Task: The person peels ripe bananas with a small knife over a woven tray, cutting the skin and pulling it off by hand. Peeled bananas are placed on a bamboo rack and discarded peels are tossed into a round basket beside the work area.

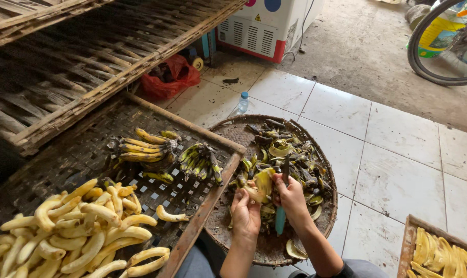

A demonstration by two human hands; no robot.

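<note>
While both hands work over the round woven basket (330, 206), the left hand (245, 212) closes around a half-peeled banana (261, 184), its yellow skin folded back just above the fingers. Right beside it, the right hand (291, 198) grips a knife with a teal handle (280, 220), the dark blade rising past the knuckles next to the banana. Blackened and yellow peels (287, 149) fill the basket beyond both hands. To the left of the left hand lies a heap of peeled bananas (73, 231) on a woven bamboo tray (63, 159), with unpeeled bunches (146, 149) farther off. Well beyond the basket a plastic bottle (241, 103) lies on the tiled floor (398, 170).
</note>
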